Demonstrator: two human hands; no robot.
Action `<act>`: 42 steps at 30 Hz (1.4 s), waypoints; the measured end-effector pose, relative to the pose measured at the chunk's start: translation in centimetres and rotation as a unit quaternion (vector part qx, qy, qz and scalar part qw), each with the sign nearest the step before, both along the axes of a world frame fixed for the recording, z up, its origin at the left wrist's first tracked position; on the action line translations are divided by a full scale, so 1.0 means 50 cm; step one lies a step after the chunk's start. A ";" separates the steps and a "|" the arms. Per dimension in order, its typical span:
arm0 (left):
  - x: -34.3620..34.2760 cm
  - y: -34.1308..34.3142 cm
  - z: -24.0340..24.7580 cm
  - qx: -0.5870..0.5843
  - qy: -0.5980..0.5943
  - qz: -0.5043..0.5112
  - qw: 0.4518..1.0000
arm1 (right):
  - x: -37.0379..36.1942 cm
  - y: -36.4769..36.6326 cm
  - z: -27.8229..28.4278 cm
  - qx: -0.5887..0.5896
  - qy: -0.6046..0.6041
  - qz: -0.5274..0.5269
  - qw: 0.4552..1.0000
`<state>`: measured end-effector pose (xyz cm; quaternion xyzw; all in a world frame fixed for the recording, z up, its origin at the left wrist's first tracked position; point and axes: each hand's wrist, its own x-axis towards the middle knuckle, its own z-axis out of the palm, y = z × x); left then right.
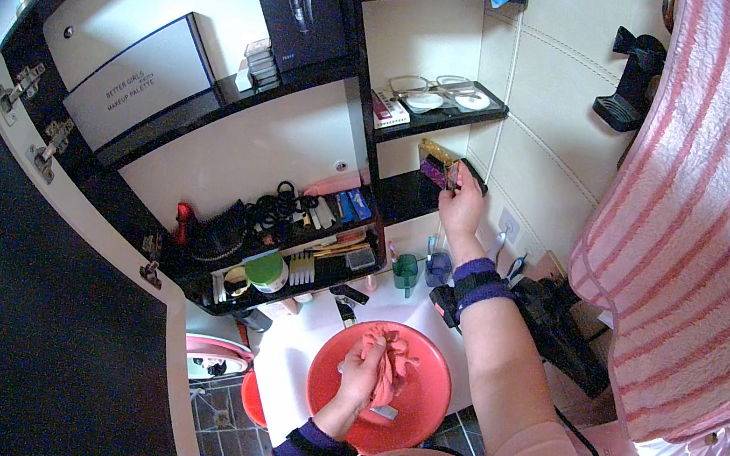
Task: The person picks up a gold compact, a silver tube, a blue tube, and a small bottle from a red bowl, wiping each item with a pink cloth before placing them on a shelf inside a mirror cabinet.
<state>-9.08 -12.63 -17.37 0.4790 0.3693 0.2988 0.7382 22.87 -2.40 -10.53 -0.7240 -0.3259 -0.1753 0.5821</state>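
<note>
My left hand is closed round a crumpled coral-red cloth, held over a red plastic basin on the white washstand. My right arm stretches up to the low corner shelf. There my right hand has its fingers bent together at a small purple packet and a gold-coloured item. What lies between these fingertips is too small to make out. Dark purple straps circle both wrists. Below the right hand stand a green cup and a blue cup, with toothbrushes beside them.
An opened cabinet door fills the left side. Cabinet shelves hold a black shaver box, a grey palette case, a green-lidded jar and hair ties. Glasses rest on the upper corner shelf. A striped pink towel hangs right, near a black hair dryer.
</note>
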 end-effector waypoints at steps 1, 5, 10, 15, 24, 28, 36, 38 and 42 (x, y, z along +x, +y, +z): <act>0.000 0.001 0.000 0.005 0.006 -0.004 1.000 | -0.005 -0.001 0.007 0.002 -0.023 -0.009 1.000; 0.001 0.003 0.002 -0.010 0.010 -0.003 1.000 | -0.022 -0.003 0.030 0.007 -0.041 -0.024 0.999; 0.001 -0.007 0.025 -0.046 -0.042 -0.009 0.998 | -0.015 0.003 0.034 0.005 -0.001 0.009 1.000; 0.005 -0.005 0.036 -0.030 -0.025 0.000 0.999 | -0.010 0.024 0.026 0.053 0.040 0.050 0.997; 0.009 0.001 0.013 -0.014 -0.002 -0.005 1.000 | -0.030 0.025 0.019 0.077 0.108 0.118 0.984; 0.010 0.008 0.003 -0.020 0.013 -0.014 1.000 | -0.037 0.016 0.015 0.096 0.101 0.104 0.985; 0.010 0.008 0.001 -0.024 0.003 0.000 1.000 | -0.031 -0.007 0.021 0.065 -0.055 0.005 0.996; 0.009 0.005 0.002 -0.011 -0.006 0.014 1.000 | -0.019 -0.001 0.033 0.032 -0.070 -0.046 0.996; 0.010 0.001 0.013 -0.036 0.000 0.011 0.999 | 0.001 0.025 0.055 0.120 0.103 0.049 0.986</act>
